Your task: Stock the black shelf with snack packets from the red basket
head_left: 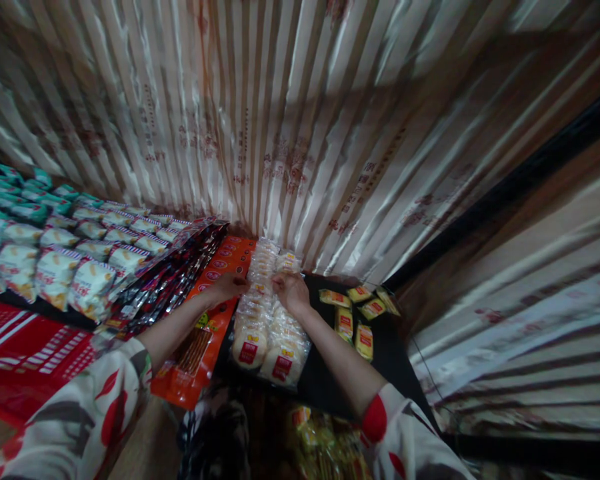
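Two rows of clear-wrapped, pale round crackers, probably rice crackers (250,345), overlap one another on a black tabletop (325,373). Red and yellow labels show on the nearest packets. My left hand (227,287) reaches over an orange snack bag (193,360) to the left row's outer edge, its fingers pressed together. On the right row lies my right hand (291,291), fingers curled in against the packets. Both hands are toward the far part of the rows, a short gap between them. What is pinched in the fingertips is too dim to make out.
Several small yellow packets (364,341) lie scattered right of the rows. Dark shiny packets (173,270) and rows of white snack bags (93,283) stand at left, behind a red basket (30,360). A pleated curtain (280,133) hangs behind; yellow packs (325,443) sit below the table edge.
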The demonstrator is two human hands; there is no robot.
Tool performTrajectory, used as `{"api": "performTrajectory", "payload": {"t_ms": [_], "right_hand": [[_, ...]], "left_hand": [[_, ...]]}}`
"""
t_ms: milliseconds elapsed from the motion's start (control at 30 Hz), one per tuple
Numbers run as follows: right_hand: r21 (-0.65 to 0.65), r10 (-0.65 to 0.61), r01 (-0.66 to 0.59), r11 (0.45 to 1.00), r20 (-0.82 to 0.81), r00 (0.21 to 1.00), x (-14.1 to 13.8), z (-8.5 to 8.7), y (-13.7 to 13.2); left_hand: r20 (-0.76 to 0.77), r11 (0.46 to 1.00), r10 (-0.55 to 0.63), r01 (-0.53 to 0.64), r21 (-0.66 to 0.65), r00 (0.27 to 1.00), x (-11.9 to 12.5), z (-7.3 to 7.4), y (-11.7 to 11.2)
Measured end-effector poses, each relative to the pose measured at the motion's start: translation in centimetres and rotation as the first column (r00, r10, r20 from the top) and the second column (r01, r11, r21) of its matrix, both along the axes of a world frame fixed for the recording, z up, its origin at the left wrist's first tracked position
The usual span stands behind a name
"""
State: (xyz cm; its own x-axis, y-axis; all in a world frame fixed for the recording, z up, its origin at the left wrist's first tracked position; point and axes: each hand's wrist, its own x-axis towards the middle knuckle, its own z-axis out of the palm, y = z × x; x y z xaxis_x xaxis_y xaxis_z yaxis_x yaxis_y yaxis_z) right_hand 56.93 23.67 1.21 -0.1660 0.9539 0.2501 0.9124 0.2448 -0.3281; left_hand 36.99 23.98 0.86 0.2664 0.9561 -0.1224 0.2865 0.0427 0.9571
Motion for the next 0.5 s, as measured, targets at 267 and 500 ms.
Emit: {"api": "performTrajectory", "payload": {"t_ms": [267,500], "right_hand": [[0.054,0.240,-0.238,0.970,-0.040,0.970,0.7,0.1,-1.1],[0.034,0.132,-0.132,0.991,0.024,0.991,0.2,0.3,-1.3]], "left_hand": [[0.191,0.993,0.114,-0.108,-0.040,0.975,0.7,-0.9,-0.4],[0.254,0.989,0.149,-0.147,-0.028,0.956,0.9,-1.5,-0.4]]}}
